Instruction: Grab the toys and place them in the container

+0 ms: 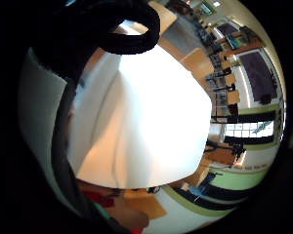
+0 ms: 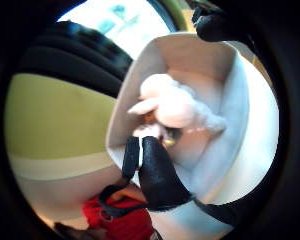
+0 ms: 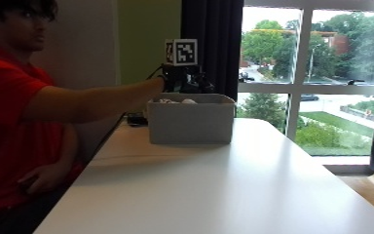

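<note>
Bare bench (image 3: 239,190) fills the foreground of the outside view, white and wide, with the grey container (image 3: 191,120) standing farther back toward the window, at about 11 o'clock from the middle of the bench. Inside it lies the pale plush toy (image 2: 172,106), seen best in the thumb-side palm view: a soft white-pink stuffed animal resting on the container floor against one wall, with something small and darker tucked just beside it that I cannot identify. From the outside view only the pale tops of the toys (image 3: 188,101) peek above the rim.

By the look of it, the plush would handle as light and squashy, not slippery and not fragile; it would give under the fingers, so the round body is the sensible place to take it, not a thin limb or ear.

Above the container, at its 12 o'clock, hangs the gloved right hand (image 3: 184,80), the arm reaching out level from the person seated at the bench's 9 o'clock side. Gloved fingers (image 2: 157,175) show close to the camera, and nothing is seen pinched between them, but whether the hand is spread or curled I cannot tell. With the toy lying free in the container, the drop looks done, and no other toys show on the bench.

The bare hand (image 3: 41,180) rests low by the person's lap.
</note>
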Motion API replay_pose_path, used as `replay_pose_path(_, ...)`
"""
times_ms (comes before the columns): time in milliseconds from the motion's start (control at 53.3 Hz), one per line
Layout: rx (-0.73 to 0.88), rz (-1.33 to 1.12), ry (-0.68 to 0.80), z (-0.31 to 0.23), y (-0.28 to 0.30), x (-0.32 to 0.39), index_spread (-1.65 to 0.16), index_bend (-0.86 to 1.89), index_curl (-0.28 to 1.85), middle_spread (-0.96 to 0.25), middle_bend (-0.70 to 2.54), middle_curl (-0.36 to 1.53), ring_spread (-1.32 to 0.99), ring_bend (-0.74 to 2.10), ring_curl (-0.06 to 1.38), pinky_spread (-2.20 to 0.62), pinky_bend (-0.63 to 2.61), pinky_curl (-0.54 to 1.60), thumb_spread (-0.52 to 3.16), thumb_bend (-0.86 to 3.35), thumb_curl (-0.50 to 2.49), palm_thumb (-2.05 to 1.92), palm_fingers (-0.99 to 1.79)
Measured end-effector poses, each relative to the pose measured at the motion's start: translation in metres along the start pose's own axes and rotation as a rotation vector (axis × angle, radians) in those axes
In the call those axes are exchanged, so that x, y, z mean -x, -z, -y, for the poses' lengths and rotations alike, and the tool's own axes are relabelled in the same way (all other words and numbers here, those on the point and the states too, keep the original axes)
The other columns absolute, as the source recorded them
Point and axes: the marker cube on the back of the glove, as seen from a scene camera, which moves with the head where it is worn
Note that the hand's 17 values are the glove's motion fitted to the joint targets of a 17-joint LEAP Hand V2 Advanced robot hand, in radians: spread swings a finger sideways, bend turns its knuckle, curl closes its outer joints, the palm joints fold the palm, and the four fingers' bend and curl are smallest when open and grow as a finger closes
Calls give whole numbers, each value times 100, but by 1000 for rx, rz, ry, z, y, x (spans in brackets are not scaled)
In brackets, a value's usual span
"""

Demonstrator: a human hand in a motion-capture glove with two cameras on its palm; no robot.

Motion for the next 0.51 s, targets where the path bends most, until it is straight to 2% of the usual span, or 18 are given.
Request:
replay_pose_path(113,35,33,-101,-26,-26,-48,-44,22,72,-17,40,47,-19,61,25,2,72,30,112,-7,43,-9,0)
replay_pose_path(207,52,54,-109,-53,-44,-89,-44,23,70,-16,39,46,-18,58,24,3,69,29,112,-7,39,-8,1)
replay_pose_path(507,72,16,-305,-109,-85,-162,-42,25,64,-14,33,43,-17,49,23,4,62,29,113,-6,31,-7,4)
